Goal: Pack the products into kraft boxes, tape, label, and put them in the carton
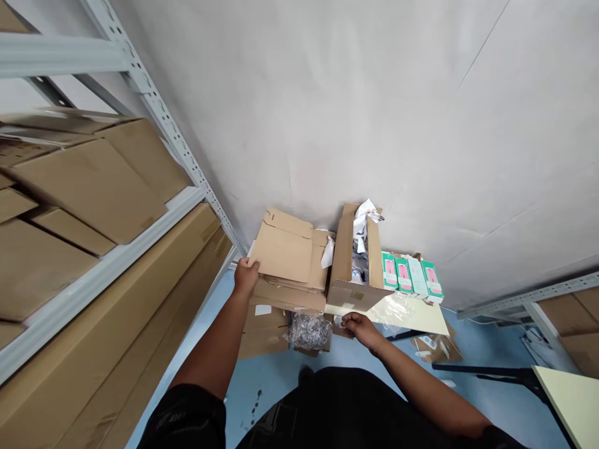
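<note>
My left hand [246,275] grips the left edge of a flattened cardboard box [284,251], which lies on top of a stack of flat cardboard [291,298]. To the right of that stack stands an open carton [354,292] with crumpled white paper [364,218] poking out of its top. My right hand [362,328] is in front of the carton and below it, with the fingers curled together. Whether anything is inside those fingers is hidden.
Several green-and-white boxes with pink pictures [405,275] stand right of the carton on a pale tabletop [421,318]. Crumpled clear plastic [309,330] sits below the stack. A metal shelf [140,243] with cartons rises at left. Cardboard scraps [442,346] lie on the blue floor.
</note>
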A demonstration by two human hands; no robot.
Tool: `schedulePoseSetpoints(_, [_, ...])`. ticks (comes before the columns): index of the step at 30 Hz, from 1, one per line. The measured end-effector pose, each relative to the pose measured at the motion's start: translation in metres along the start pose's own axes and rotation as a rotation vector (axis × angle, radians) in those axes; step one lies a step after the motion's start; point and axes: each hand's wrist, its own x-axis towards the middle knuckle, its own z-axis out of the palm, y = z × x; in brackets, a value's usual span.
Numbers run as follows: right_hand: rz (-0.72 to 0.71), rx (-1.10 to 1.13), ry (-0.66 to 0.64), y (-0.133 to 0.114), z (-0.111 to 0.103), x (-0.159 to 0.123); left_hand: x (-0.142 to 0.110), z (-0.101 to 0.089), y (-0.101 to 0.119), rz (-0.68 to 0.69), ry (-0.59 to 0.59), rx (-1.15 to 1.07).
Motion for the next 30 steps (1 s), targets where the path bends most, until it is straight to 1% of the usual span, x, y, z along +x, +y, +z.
schedulePoseSetpoints(3, [-0.017, 0.002, -0.045, -0.018, 0.013, -0.006, -0.012, -0.021, 0.024, 0.071, 0.020, -0.141])
schedulePoseSetpoints(5, [-0.068, 0.005, -0.037, -0.035, 0.020, -0.013, -0.022, -0.034, 0.041, 0.118, 0.006, -0.234])
schedulePoseSetpoints(6, [-0.124, 0.014, -0.013, -0.046, 0.023, -0.016, -0.028, -0.038, 0.050, 0.139, -0.012, -0.275])
schedulePoseSetpoints(8, [-0.272, 0.056, 0.082, -0.070, 0.026, -0.023, -0.043, -0.043, 0.066, 0.179, -0.065, -0.347])
schedulePoseSetpoints(9, [-0.331, 0.099, 0.133, -0.084, 0.026, -0.025, -0.051, -0.043, 0.074, 0.192, -0.099, -0.383])
schedulePoseSetpoints(11, [-0.401, 0.200, 0.203, -0.109, 0.022, -0.030, -0.069, -0.039, 0.088, 0.205, -0.165, -0.440])
schedulePoseSetpoints(13, [-0.452, 0.273, 0.240, -0.130, 0.014, -0.034, -0.087, -0.029, 0.099, 0.211, -0.234, -0.459])
schedulePoseSetpoints(15, [-0.495, 0.305, 0.286, -0.145, 0.004, -0.038, -0.104, -0.017, 0.107, 0.211, -0.315, -0.465])
schedulePoseSetpoints(18, [-0.549, 0.314, 0.374, -0.153, -0.013, -0.045, -0.125, 0.005, 0.116, 0.191, -0.456, -0.506])
schedulePoseSetpoints(20, [-0.559, 0.364, 0.410, -0.152, -0.024, -0.051, -0.133, 0.020, 0.121, 0.173, -0.539, -0.544])
schedulePoseSetpoints(23, [-0.552, 0.480, 0.444, -0.145, -0.041, -0.059, -0.141, 0.042, 0.127, 0.124, -0.616, -0.623])
schedulePoseSetpoints(27, [-0.542, 0.591, 0.488, -0.134, -0.066, -0.071, -0.157, 0.074, 0.131, -0.025, -0.731, -0.772])
schedulePoseSetpoints(30, [-0.537, 0.639, 0.532, -0.124, -0.087, -0.082, -0.180, 0.101, 0.132, -0.108, -0.847, -0.805])
